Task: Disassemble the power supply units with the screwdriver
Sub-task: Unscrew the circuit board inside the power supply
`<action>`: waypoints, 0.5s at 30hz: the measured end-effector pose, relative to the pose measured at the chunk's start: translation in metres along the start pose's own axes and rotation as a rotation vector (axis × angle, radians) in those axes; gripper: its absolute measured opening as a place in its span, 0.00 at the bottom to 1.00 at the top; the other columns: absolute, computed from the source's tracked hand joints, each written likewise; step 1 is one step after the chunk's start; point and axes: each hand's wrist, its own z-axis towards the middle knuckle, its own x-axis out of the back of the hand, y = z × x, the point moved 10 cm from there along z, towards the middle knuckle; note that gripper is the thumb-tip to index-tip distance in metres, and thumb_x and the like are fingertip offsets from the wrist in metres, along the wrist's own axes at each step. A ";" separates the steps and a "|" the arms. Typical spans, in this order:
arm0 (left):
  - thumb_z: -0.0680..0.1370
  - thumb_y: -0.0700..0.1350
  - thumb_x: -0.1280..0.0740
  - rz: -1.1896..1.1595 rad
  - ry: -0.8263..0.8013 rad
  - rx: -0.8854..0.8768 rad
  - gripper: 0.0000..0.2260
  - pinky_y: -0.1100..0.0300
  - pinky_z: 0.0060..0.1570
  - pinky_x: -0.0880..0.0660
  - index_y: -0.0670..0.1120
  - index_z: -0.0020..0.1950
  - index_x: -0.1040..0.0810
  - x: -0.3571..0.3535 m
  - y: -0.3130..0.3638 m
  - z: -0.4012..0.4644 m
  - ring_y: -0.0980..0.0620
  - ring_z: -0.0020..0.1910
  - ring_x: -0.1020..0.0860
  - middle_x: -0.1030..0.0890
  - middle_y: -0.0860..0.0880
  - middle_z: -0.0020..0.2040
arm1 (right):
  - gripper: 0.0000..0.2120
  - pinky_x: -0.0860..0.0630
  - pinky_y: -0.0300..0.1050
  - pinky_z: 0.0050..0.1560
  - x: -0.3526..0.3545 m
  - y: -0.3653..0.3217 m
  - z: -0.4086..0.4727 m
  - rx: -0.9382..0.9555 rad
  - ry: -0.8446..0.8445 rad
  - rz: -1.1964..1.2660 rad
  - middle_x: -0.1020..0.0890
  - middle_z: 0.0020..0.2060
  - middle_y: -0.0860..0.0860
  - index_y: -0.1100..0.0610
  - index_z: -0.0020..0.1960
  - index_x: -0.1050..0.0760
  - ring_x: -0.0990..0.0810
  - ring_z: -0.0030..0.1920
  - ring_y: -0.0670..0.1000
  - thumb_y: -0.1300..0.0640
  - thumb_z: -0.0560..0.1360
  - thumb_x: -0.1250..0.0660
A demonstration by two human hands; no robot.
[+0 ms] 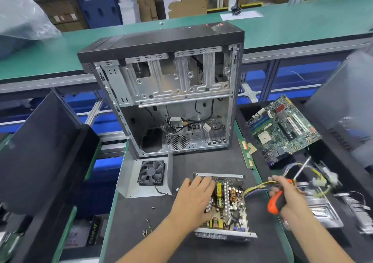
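both hands work low in the frame. left hand (194, 195) lies flat with straight, spread fingers on the open power supply unit (226, 206), covering the left part of its circuit board and pressing it down onto the dark mat (141, 232). right hand (286, 197), lower right of the frame, is curled around the orange and black handle of the screwdriver (279, 199); the metal shaft points up and to the right, away from the unit, and its tip is blurred. the same hand also touches the bundle of yellow and dark wires (256, 188) that runs out of the unit's right side; whether it pinches them i cannot tell.

the power supply unit sits at lower centre with its cover off, showing heat sinks, a copper coil and capacitors inside a shallow metal tray. just to its left lies the bent metal cover (129, 180) with a black fan (151, 172) mounted in it. a few loose screws (147, 229) lie on the mat near the left forearm, one more a little higher.

behind these, at the centre of the frame, stands an open computer case (167, 101), its bare metal interior facing the camera with some cables hanging inside. at right a green motherboard (282, 127) rests tilted in a dark bin (331, 173), with a narrow green card (246, 151) beside it at the mat's edge. a green-topped bench (302, 20) crosses the upper part of the frame.
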 end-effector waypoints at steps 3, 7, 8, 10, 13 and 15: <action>0.72 0.60 0.33 0.039 -0.003 0.004 0.30 0.50 0.54 0.29 0.44 0.67 0.32 0.002 0.003 0.001 0.47 0.56 0.29 0.28 0.48 0.60 | 0.09 0.35 0.30 0.18 -0.012 -0.005 0.009 -0.231 -0.055 -0.032 0.22 0.31 0.54 0.62 0.40 0.29 0.33 0.17 0.41 0.62 0.79 0.38; 0.73 0.62 0.34 0.041 -0.020 0.021 0.32 0.50 0.54 0.30 0.43 0.68 0.34 -0.003 0.002 0.001 0.46 0.58 0.30 0.29 0.47 0.61 | 0.09 0.33 0.32 0.19 -0.010 -0.012 -0.019 -0.329 -0.193 -0.281 0.23 0.36 0.62 0.64 0.42 0.27 0.31 0.19 0.42 0.60 0.74 0.31; 0.74 0.62 0.35 0.038 -0.023 0.030 0.32 0.50 0.55 0.31 0.42 0.69 0.35 -0.005 0.001 0.000 0.46 0.58 0.30 0.30 0.47 0.62 | 0.08 0.32 0.33 0.19 -0.001 -0.013 -0.025 -0.293 -0.177 -0.357 0.22 0.36 0.61 0.66 0.42 0.26 0.31 0.19 0.44 0.61 0.72 0.29; 0.75 0.61 0.36 0.021 -0.026 0.037 0.33 0.49 0.57 0.32 0.42 0.71 0.36 -0.007 0.001 -0.001 0.46 0.60 0.31 0.31 0.46 0.65 | 0.07 0.33 0.38 0.22 0.008 -0.020 -0.039 -0.090 -0.156 -0.664 0.23 0.28 0.58 0.65 0.41 0.23 0.31 0.19 0.47 0.62 0.71 0.27; 0.73 0.62 0.34 0.017 -0.021 0.034 0.34 0.50 0.56 0.30 0.42 0.71 0.34 -0.007 0.000 -0.003 0.46 0.60 0.29 0.29 0.47 0.65 | 0.11 0.34 0.38 0.26 -0.024 0.001 -0.073 0.096 -0.377 -1.093 0.24 0.21 0.53 0.61 0.34 0.21 0.29 0.18 0.51 0.56 0.70 0.24; 0.73 0.62 0.33 -0.002 -0.045 0.040 0.36 0.49 0.58 0.32 0.43 0.73 0.37 -0.007 -0.001 -0.003 0.46 0.63 0.31 0.31 0.46 0.68 | 0.17 0.33 0.37 0.25 -0.041 0.026 -0.083 0.070 -0.481 -1.298 0.25 0.20 0.49 0.61 0.33 0.22 0.27 0.18 0.49 0.48 0.68 0.23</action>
